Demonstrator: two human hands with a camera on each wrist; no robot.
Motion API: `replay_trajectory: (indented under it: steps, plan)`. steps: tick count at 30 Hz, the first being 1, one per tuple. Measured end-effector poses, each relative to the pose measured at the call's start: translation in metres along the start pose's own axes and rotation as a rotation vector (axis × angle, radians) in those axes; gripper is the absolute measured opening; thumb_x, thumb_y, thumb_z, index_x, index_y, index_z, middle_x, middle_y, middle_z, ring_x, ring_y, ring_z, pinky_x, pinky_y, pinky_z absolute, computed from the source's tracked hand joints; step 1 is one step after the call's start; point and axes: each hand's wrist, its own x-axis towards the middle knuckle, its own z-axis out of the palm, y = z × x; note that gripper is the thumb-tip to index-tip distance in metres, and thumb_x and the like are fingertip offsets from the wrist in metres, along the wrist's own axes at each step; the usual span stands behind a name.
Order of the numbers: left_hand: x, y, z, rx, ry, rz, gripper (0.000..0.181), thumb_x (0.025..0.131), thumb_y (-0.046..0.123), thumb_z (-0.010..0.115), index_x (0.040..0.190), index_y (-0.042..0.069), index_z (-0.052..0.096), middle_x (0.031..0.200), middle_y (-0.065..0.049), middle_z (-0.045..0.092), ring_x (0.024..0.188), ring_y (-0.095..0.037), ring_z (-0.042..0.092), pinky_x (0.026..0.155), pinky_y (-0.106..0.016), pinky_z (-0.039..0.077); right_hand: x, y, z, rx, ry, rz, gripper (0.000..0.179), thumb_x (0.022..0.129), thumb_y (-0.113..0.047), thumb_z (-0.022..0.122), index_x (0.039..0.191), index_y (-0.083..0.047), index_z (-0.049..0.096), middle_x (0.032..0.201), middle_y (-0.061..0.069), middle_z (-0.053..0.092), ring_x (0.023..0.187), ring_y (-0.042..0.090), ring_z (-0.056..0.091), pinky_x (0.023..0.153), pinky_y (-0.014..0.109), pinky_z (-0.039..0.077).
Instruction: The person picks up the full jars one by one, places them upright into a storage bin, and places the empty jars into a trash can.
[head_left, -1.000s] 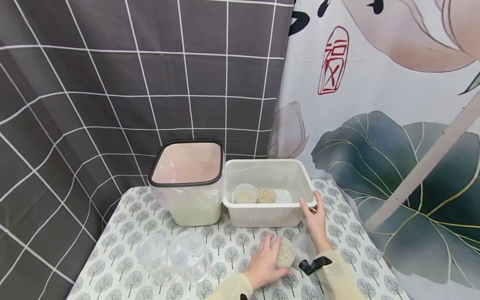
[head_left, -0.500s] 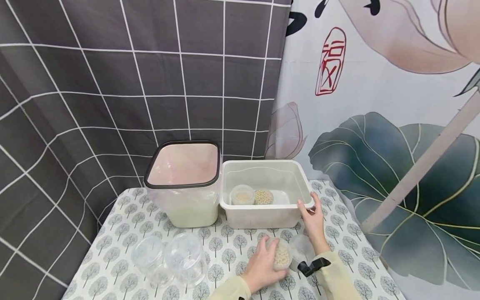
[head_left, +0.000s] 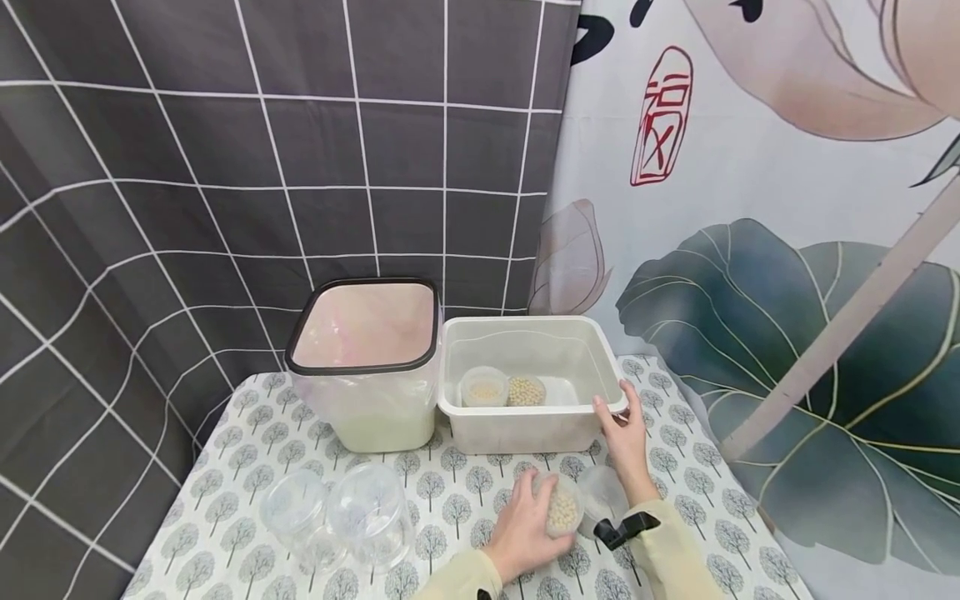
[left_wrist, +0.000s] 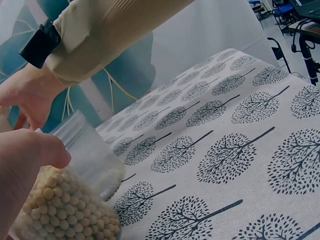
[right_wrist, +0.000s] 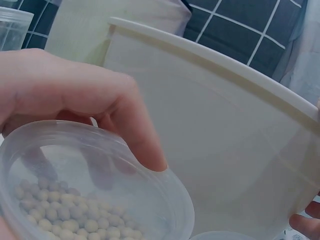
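writing: red seal (head_left: pixel 662 117) on right-hand curtain (head_left: pixel 720 192), characters hard to read | left hand (head_left: pixel 527 529): grasps bean jar (head_left: pixel 563 512), near side, partly covered by that hand | right hand (head_left: pixel 628 437): grips white bin (head_left: pixel 521 432) at near right corner | clear jar (head_left: pixel 602 490) right of bean jar, partly hidden by black strap (head_left: pixel 628 529)

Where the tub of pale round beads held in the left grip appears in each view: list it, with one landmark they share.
Head: the tub is near the bottom, right of centre, in the left grip.
Left wrist: the tub is at bottom left, cut off by the frame.
Right wrist: the tub is at bottom left, also cut off.
Shared landmark: the left grip.
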Motion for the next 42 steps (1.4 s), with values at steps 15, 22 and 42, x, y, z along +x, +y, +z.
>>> replay_trajectory:
  steps: [15,22,42]
  plan:
    - [0.007,0.008,-0.017,-0.063,0.03,0.01,0.083,0.063,0.041,0.079,0.132,0.015,0.044,0.129,-0.014,0.038,0.092,-0.019,0.055,0.069,-0.028,0.053,0.001,0.002,-0.003,-0.012,-0.004,0.003,0.068,0.089,-0.045,0.058,0.146,-0.032,0.025,0.111,0.009,0.046,0.094,0.017,0.052,0.071,0.016,0.046]
    - [0.013,0.011,-0.028,-0.091,0.049,-0.008,0.083,0.063,0.041,0.08,0.133,0.016,0.043,0.13,-0.011,0.038,0.096,-0.021,0.055,0.072,-0.032,0.054,0.001,0.001,-0.002,-0.004,-0.008,0.003,0.068,0.088,-0.044,0.059,0.146,-0.03,0.026,0.113,0.01,0.047,0.094,0.019,0.052,0.071,0.017,0.046]
    - [0.042,0.017,-0.064,-0.076,0.118,0.109,0.08,0.061,0.037,0.082,0.13,0.017,0.045,0.123,-0.006,0.042,0.1,-0.018,0.052,0.078,-0.034,0.052,0.001,0.002,0.0,-0.007,-0.008,-0.024,0.066,0.09,-0.041,0.058,0.146,-0.028,0.027,0.108,0.01,0.047,0.089,0.015,0.053,0.07,0.016,0.048]
